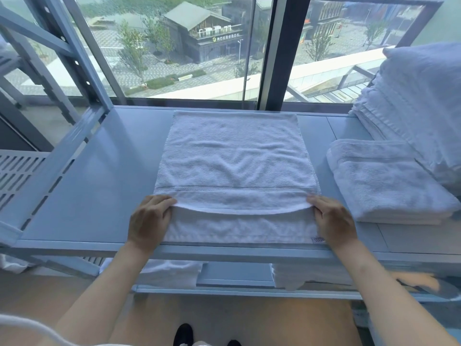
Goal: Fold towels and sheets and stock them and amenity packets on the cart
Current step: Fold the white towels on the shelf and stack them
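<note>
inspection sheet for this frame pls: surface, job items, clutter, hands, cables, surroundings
Surface: blue metal shelf, towel laid flat on it.
Job's things: white towel, near edge lifted; folded towel to its right; taller towel stack behind that; more linen on lower shelf.
Clutter: nothing seen.
Hands: left hand and right hand each pinch a near corner of the towel.
Cables: white cord, bottom left.
Surroundings: window straight ahead, buildings outside.

A white towel lies flat on the shelf; the left hand and right hand pinch its near folded edge, folded towels beside the right hand.
</note>
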